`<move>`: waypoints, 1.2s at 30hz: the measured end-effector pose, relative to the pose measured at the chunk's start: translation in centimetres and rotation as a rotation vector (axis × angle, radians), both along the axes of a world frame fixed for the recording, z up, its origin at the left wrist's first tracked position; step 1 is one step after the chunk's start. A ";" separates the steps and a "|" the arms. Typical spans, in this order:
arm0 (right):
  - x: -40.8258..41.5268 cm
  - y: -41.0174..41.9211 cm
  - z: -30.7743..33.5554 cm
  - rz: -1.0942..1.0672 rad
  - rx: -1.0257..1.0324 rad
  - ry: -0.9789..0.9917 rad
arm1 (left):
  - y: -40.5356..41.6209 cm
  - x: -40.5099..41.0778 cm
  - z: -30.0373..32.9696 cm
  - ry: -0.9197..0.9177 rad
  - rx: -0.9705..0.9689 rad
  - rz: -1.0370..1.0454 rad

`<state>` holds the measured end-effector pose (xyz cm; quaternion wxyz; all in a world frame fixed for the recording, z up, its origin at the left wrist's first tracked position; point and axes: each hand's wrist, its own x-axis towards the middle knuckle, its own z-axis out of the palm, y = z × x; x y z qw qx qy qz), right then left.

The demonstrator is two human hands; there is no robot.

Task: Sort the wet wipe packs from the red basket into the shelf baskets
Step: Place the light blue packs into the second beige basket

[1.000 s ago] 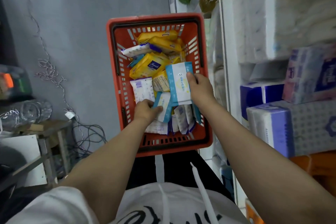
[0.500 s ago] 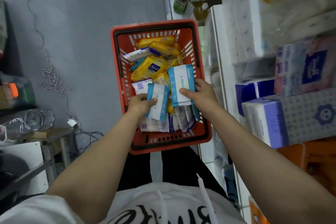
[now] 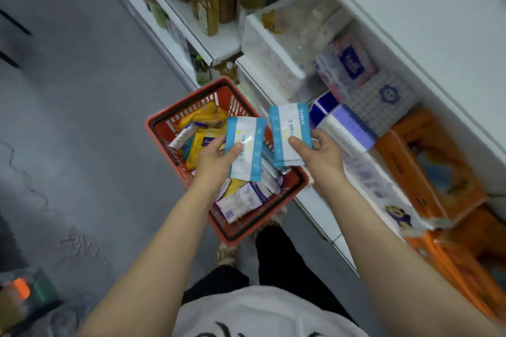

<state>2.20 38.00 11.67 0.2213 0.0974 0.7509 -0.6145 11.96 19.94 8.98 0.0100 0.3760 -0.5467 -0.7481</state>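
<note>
Above the red basket [image 3: 164, 128], the left hand [image 3: 216, 157] pinches a blue-and-white pack [image 3: 246, 149] with its thumb on the front and fingers behind, while the right hand [image 3: 319, 152] holds a second blue pack [image 3: 289, 133] the same way, the two packs side by side and apart. Below them the basket sits on the grey floor [image 3: 82, 107] against the white shelf [image 3: 315, 208], with yellow packs [image 3: 202, 139] toward its far end and white ones [image 3: 243, 200] nearer. On the shelf to the right lie tissue bundles [image 3: 347, 128] and orange packages [image 3: 427, 167], with bottles [image 3: 208, 13] on the shelves farther back.
</note>
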 end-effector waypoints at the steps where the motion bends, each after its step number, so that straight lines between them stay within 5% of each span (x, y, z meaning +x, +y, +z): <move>1: 0.9 1.2 1.0 -0.056 -0.018 0.008 | 0.6 -0.1 1.1 0.031 -0.025 -0.046; 13: 10.8 20.0 11.4 -0.507 -0.078 0.280 | 19.3 -1.1 12.2 0.345 -0.112 -0.490; 28: 31.0 55.4 19.1 -0.894 -0.104 0.571 | 59.8 10.8 22.1 0.623 0.056 -0.684; 36: 34.0 69.6 20.5 -1.054 -0.120 0.663 | 73.0 12.6 25.2 0.669 0.085 -0.708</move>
